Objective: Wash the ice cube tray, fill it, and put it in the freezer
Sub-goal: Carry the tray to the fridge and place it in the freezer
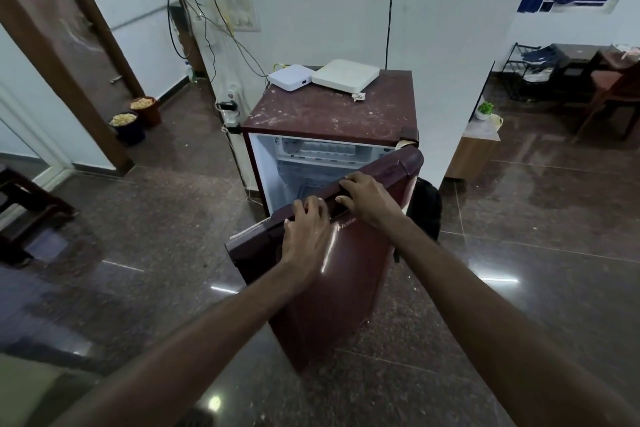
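A small maroon fridge (332,113) stands against the white pillar with its door (332,281) partly open toward me. Inside, at the top, the white freezer compartment (320,151) shows, and a pale ice cube tray (327,148) appears to lie in it. My left hand (306,230) lies on the door's top edge, fingers bent over the rim. My right hand (367,199) grips the same top edge a little further right, fingers curled over it. Both hands hold nothing else.
Two white boxes (325,76) sit on the fridge top. Cables and a power strip (230,111) hang at its left. Two pots (133,120) stand by the wooden door at left, a dark stool (27,208) lower left, a low cabinet (472,149) right.
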